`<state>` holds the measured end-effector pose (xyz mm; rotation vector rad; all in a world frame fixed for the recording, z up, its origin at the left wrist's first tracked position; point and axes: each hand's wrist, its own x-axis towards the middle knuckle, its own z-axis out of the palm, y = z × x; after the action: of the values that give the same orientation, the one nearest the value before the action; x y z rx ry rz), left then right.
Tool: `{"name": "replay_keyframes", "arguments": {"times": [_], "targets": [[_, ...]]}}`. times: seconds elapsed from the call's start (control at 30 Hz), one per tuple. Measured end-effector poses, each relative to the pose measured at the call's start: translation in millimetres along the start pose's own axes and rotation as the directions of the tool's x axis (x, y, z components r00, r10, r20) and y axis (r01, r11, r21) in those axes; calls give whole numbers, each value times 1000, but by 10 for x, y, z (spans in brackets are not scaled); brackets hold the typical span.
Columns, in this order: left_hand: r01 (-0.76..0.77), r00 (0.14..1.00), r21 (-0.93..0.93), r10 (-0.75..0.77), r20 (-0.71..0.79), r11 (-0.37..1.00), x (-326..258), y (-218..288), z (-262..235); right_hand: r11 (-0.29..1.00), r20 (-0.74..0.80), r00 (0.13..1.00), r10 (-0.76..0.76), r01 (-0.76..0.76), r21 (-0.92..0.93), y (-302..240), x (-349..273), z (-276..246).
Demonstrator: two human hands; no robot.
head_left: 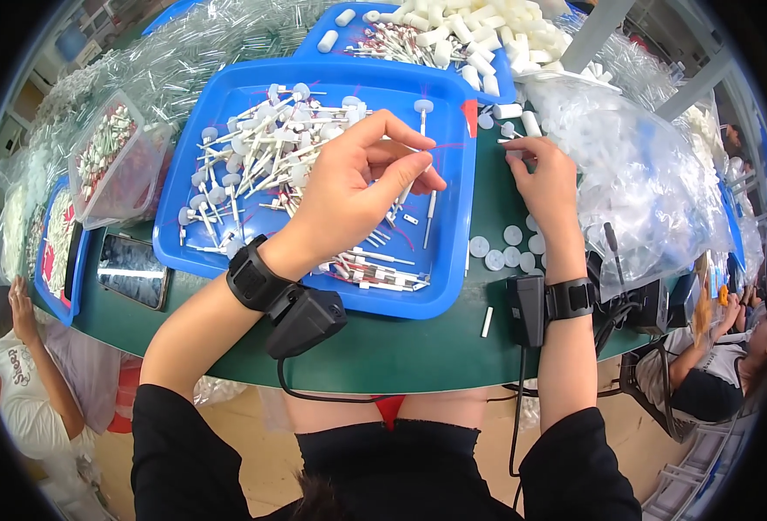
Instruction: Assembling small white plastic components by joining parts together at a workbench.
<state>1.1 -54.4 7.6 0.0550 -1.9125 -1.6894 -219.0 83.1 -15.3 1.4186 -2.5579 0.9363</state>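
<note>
My left hand [357, 187] is closed in a pinch above the large blue tray [314, 306]. A slim white rod [403, 193] shows under its fingertips, and a thin red wire runs out to the right of them. Inside the tray lies a heap of white rods [266, 161] with pale round discs on their ends, some trailing red wires. To the right of the tray, my right hand [544, 178] has thumb and forefinger together at a small white piece [507, 139], its exact kind too small to tell. Several translucent discs [512, 257] lie on the green table below that hand.
A short white tube [487, 321] lies near the table's front edge. At left are a phone [133, 271] and a clear plastic box [114, 165] of small parts. Behind stands another blue tray [314, 43] with white cylinders. Plastic bags [618, 165] crowd the right. People sit on both sides.
</note>
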Motion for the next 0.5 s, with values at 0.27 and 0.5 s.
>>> {"name": "replay_keyframes", "arguments": {"times": [0.27, 0.5], "targets": [[149, 989, 165, -148, -16, 975, 7, -36, 2, 344, 98, 994, -38, -79, 936, -693, -207, -23], [8, 998, 327, 15, -67, 945, 10, 0, 9, 279, 164, 979, -118, -126, 952, -782, -244, 14]]}}
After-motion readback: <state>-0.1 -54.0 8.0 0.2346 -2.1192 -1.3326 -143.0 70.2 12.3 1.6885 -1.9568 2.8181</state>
